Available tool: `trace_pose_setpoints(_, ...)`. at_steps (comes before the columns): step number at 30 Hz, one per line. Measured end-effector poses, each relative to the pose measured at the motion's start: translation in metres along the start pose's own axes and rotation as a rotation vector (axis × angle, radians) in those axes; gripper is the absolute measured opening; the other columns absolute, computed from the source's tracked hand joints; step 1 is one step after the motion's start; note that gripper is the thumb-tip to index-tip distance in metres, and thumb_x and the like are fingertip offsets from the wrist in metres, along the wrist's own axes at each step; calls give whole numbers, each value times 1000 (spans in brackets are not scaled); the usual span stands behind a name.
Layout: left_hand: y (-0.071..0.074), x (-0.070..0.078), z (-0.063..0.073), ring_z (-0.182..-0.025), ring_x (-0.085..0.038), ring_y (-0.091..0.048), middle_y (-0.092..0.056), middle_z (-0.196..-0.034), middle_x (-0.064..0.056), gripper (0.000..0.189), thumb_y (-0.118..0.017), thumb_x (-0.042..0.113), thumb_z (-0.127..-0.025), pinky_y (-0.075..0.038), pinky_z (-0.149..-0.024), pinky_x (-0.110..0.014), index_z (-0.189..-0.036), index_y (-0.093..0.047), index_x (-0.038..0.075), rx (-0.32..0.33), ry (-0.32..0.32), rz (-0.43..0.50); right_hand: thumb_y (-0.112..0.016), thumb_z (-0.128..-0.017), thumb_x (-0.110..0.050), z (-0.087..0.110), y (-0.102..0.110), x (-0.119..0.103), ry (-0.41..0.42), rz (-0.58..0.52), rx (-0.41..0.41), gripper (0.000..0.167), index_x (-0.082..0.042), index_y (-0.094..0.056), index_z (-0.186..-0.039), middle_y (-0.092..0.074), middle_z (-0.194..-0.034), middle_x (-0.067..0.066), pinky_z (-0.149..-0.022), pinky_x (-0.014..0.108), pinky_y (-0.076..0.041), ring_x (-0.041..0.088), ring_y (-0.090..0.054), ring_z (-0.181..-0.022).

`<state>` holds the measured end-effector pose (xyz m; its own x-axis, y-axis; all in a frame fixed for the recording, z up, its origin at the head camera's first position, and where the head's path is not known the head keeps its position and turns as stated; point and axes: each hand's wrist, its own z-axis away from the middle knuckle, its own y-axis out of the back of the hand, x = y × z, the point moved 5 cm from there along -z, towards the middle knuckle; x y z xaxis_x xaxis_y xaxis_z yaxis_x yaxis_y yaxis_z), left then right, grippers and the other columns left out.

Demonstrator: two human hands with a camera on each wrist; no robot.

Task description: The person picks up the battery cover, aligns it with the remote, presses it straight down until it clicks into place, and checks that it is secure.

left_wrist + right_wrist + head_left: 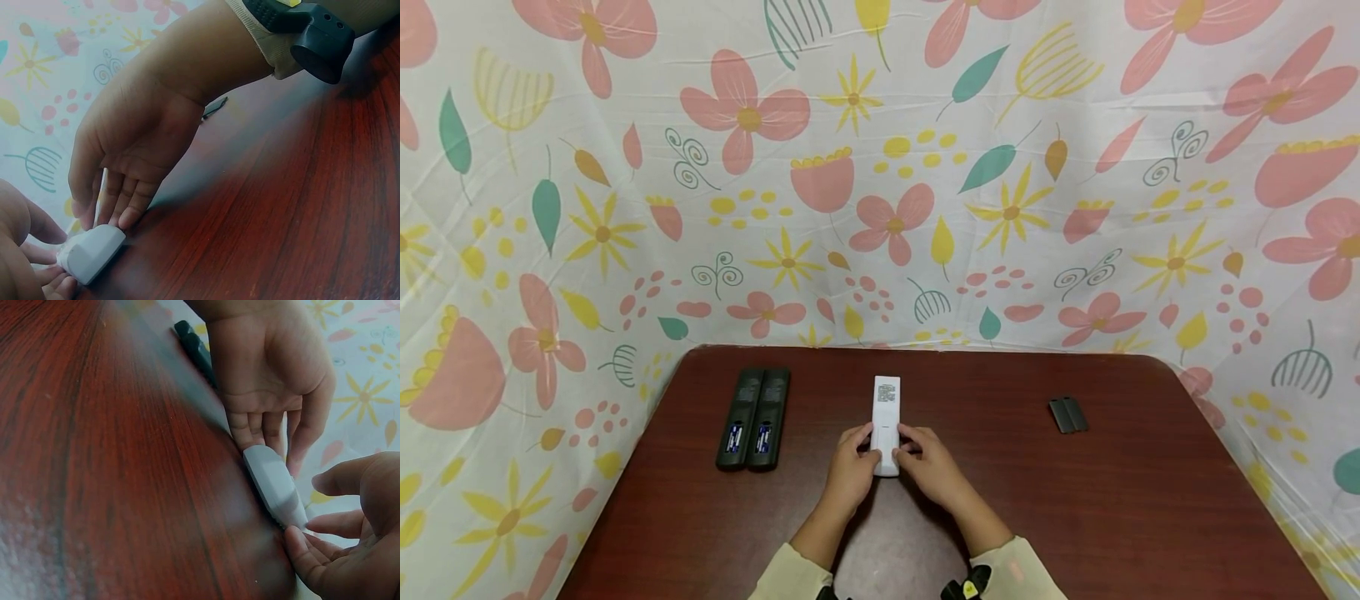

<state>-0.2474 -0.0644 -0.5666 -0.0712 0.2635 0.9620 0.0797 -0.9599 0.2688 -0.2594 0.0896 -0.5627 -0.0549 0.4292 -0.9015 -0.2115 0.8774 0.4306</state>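
I could see the white remote (887,417) near the middle of the table (1112,508), its long side pointing away from the person, its back turned up, with a printed label (887,392) towards the far end. I couldn't tell whether it rested on the table or was held just above it. On its near half, the left hand (850,468) gripped the left edge, thumb against the side and index finger reaching farther up along it. The right hand (932,468) mirrored that on the right edge, so I saw the remote held narrowly between the two.

Well to the left, two black remotes (769,412) lay side by side, backs up, with batteries (763,439) showing in their uncovered slots at the near ends. Over on the right, I picked out two small dark covers (1077,415) lying together. Beige sleeves (1018,571) ended at the person's wrists, and a black device (955,591) sat at the right one. Behind the table hung a white cloth (820,92) printed with pink flowers and green leaves.
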Motion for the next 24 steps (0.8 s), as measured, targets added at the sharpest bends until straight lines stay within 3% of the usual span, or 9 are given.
trace_pose_setpoints(14,4,0,-2,-123,-31,-55,-56,-137,-18,50,-60,-1,-87,-47,-96,-35,-138,-59,-3,27,2,42,-65,-96,-14,-1,2,0,12,-14,22,50,-1,-55,-143,-55,-130,19,-83,26,-51,21,-62,-104)
trace_pose_setpoints(24,13,16,-1,-119,-31,-57,-60,-129,-16,46,-60,-5,-88,-45,-92,-30,-134,-61,-3,93,-57,123,-64,-96,-9,-3,11,-8,58,-53,84,42,-1,-59,-137,-56,-128,18,-82,23,-51,19,-62,-103)
